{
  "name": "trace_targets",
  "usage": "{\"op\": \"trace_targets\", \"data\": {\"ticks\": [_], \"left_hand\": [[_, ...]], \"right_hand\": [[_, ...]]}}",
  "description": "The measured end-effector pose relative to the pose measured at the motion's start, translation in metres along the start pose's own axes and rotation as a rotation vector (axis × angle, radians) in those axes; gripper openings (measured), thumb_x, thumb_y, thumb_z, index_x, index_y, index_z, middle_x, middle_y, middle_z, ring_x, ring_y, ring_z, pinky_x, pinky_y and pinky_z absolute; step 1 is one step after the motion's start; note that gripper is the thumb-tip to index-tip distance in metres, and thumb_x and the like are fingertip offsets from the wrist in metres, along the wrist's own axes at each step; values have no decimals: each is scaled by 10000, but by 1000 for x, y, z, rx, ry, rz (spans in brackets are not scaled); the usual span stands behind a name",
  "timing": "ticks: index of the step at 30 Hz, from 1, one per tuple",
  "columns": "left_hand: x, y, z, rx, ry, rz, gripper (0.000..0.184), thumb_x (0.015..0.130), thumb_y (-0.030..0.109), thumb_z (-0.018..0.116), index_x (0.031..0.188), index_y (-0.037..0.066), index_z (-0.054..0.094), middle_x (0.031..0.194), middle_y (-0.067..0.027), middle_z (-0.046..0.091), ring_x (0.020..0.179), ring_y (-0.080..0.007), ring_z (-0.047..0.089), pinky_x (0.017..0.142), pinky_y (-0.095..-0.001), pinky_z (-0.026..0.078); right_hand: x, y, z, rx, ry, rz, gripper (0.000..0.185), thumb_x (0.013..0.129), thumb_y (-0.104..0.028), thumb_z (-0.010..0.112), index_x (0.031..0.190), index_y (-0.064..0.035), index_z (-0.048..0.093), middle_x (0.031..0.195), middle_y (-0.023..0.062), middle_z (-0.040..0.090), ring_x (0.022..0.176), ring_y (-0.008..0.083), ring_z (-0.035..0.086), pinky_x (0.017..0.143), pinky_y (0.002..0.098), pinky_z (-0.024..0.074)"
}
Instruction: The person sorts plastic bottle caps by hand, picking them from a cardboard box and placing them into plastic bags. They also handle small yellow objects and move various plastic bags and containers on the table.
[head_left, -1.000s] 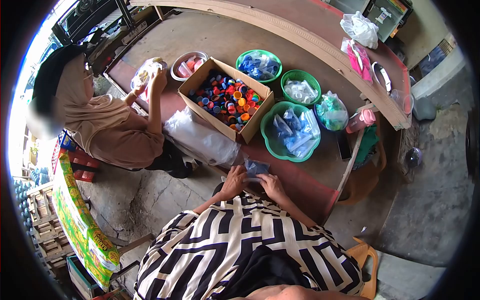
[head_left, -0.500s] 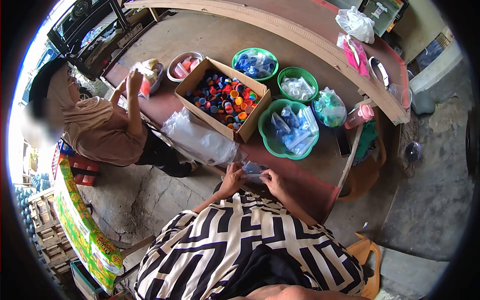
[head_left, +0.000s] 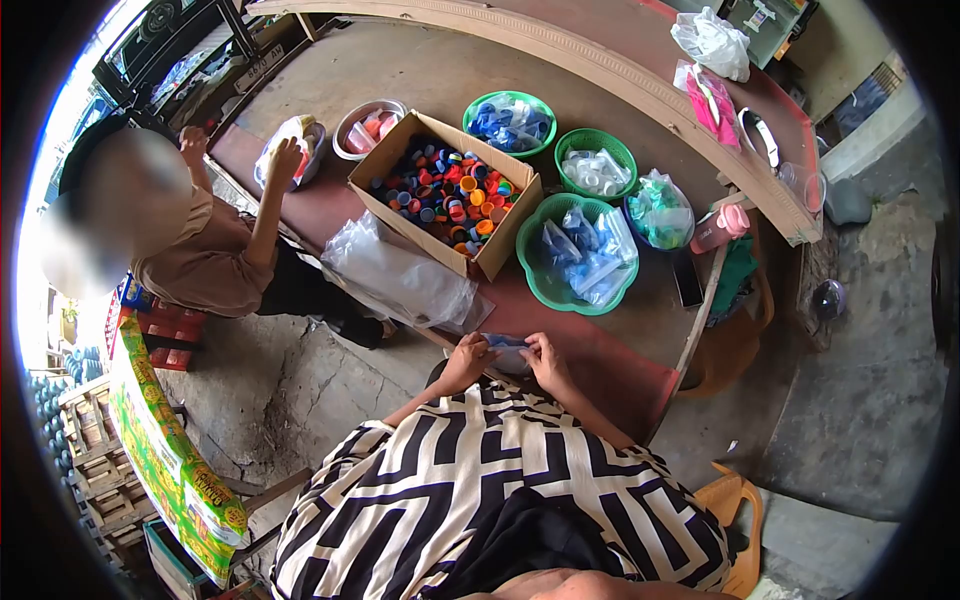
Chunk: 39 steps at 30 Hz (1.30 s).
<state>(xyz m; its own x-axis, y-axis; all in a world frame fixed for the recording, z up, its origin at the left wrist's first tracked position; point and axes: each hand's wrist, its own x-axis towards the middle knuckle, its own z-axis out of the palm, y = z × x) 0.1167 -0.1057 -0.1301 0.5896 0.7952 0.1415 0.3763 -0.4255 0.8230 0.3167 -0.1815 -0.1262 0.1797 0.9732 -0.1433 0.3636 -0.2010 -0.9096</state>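
My left hand [head_left: 466, 362] and my right hand [head_left: 549, 362] pinch opposite ends of a small clear plastic bag [head_left: 508, 346] at the table's front edge. Something bluish shows inside the bag, too small to name. Behind my left hand lies a pile of clear plastic bags [head_left: 400, 278]. Beyond it stands an open cardboard box [head_left: 507, 236] full of bottle caps [head_left: 455, 205] in several colours. Ahead of my right hand, a green scalloped basin [head_left: 530, 283] holds filled bags with blue contents [head_left: 590, 255].
Along the table [head_left: 400, 60] stand green baskets [head_left: 628, 160], a bowl of red-filled bags [head_left: 372, 130], a basin with green contents [head_left: 660, 215], a pink bottle [head_left: 720, 228] and a phone [head_left: 687, 282]. A co-worker [head_left: 205, 260] stands at the left.
The bag between my hands has tilted and flattened a little; my hands stay nearly in place. The co-worker's hands have moved apart, and the red-filled bag is no longer raised between them.
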Motion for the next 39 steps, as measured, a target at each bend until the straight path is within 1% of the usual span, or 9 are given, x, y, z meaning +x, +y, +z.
{"op": "trace_targets", "data": {"ticks": [5,12,19,21,28,31,33,36,39], "left_hand": [[0,4,2,-245,52,-245,286,818,126,681,1011,14,502,834,-161,601,782,-335,611,705,-391,478],[0,-3,10,-183,11,-343,305,813,157,674,1025,34,492,872,-210,596,853,-395,606,737,-443,472],[2,29,-10,272,-52,115,403,707,221,759,1061,120,596,1123,-86,505,1055,-312,470,878,-425,416],[-1,21,-9,397,-207,91,327,724,216,722,1014,120,605,1098,-58,525,1032,-288,482,833,-421,409],[11,6,2,237,-201,-4,174,749,201,687,870,91,629,912,-66,595,946,-295,538,805,-416,417],[18,-3,7,117,-162,10,170,761,201,683,833,60,620,837,-108,617,877,-331,571,765,-425,439],[22,-6,11,-88,-72,-100,217,793,208,677,867,21,596,817,-153,625,823,-374,589,724,-422,455],[31,-9,14,-170,-82,-330,276,823,220,667,907,-16,550,819,-196,618,797,-417,581,710,-414,458],[38,-14,15,-145,-83,-219,307,881,248,625,945,-30,509,778,-201,599,738,-376,593,693,-398,460]], "right_hand": [[2,-5,-3,-115,20,-203,230,840,-149,645,1046,-67,584,948,109,557,865,295,598,746,394,476],[-9,-28,-15,-593,-170,-272,367,757,-261,701,1086,-119,624,1017,67,578,1051,248,533,873,434,397],[-7,-20,-13,-458,-74,-270,214,804,-197,649,982,-80,633,989,72,645,944,290,571,823,433,412],[-6,-19,-13,-479,-120,-302,132,828,-155,619,914,-57,633,940,75,647,890,299,578,814,435,419],[4,-3,-5,-479,-54,-314,118,836,-149,615,895,-49,634,1007,106,610,881,295,562,821,439,427],[0,-28,-9,-441,4,-233,181,818,-172,646,954,-57,622,1054,112,571,925,298,552,850,431,425],[-1,-50,-17,-503,43,-537,301,785,-208,688,1026,-54,594,1081,105,553,980,303,543,854,422,433],[0,-40,-14,-664,-7,-601,418,760,-252,716,1091,-41,570,1063,117,562,1016,310,539,864,410,443],[11,-17,-10,-604,-212,-407,469,746,-292,730,1102,-31,574,1087,136,572,1031,326,544,856,402,455]]}}
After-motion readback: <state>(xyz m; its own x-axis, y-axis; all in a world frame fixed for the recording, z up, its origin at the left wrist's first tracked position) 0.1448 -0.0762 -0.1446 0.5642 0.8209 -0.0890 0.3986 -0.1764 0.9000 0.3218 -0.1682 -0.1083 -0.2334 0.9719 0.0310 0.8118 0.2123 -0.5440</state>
